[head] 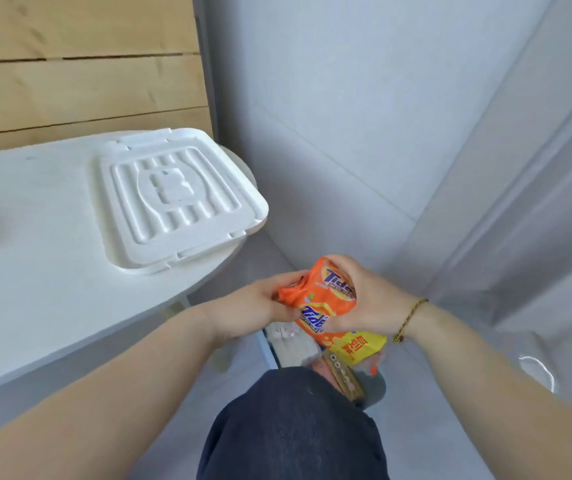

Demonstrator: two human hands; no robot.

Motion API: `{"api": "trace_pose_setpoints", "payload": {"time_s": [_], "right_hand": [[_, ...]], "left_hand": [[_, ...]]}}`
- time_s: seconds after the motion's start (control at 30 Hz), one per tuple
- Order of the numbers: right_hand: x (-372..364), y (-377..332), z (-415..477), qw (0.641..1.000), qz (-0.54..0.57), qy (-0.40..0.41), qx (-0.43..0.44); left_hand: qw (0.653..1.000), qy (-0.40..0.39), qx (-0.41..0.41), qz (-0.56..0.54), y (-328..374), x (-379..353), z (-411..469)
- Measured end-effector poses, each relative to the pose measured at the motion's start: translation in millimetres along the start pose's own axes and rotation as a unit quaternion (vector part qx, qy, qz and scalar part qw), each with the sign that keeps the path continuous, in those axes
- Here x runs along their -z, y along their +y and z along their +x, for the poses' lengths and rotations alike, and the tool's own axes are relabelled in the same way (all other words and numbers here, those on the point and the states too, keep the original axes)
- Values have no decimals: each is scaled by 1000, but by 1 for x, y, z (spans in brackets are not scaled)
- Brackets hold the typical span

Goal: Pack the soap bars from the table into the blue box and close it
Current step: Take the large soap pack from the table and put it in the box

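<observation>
Wooden boards (70,64) are running across the wall at the far left, and below them the white bench (35,237) is carrying a white ribbed lid (180,202), which is lying flat near the bench's rounded right end, its corner hanging slightly past the edge. Off the bench and lower down, the left grip (260,304) is curling its fingers round the left end of the orange soap packs (322,303), thumb on top, pinching the crinkled wrapper. The packs are showing two brand logos, one above the other, so they look like two bars held together, though I cannot tell for sure. They are being held in the air between both hands, well clear of the bench. The right grip (371,303) is wrapping round their right side, fingers bent over the top and thumb pressing underneath. A braided bracelet (409,320) is sitting on that wrist. Just below the right hand a yellow soap pack (360,348) is lying lower, apparently inside the box (270,351), of which only a bluish strip of rim is showing beneath the hands; the rest is hidden. A knee in dark trousers (295,427) is filling the bottom centre, and grey tiles (347,116) are covering the wall to the right.
</observation>
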State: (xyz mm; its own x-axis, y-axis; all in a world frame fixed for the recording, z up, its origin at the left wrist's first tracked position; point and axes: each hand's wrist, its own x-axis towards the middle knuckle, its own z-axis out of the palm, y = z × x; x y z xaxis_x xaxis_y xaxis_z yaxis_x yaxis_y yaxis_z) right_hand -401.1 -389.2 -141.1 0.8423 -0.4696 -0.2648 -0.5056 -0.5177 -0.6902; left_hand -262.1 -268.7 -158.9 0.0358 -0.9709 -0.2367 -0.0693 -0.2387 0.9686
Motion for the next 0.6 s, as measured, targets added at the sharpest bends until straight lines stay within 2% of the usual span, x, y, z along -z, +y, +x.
{"api": "trace_pose_setpoints", "payload": {"time_s": [0.1,0.17,0.33,0.43,0.6], "right_hand": [[-32,40,8,999,23,0,-44],[-53,64,13,995,22,0,-96],[-99,105,20,975,-35,7,-218],[-116,114,24,960,-110,-19,-257],[-126,115,38,938,-177,-63,-290]], "left_hand": [[986,13,81,145,-38,5,18],[956,28,116,267,-70,5,23],[861,-29,153,484,-132,-4,28],[828,-57,176,529,-154,-8,38],[806,-66,194,555,-174,-14,47]]}}
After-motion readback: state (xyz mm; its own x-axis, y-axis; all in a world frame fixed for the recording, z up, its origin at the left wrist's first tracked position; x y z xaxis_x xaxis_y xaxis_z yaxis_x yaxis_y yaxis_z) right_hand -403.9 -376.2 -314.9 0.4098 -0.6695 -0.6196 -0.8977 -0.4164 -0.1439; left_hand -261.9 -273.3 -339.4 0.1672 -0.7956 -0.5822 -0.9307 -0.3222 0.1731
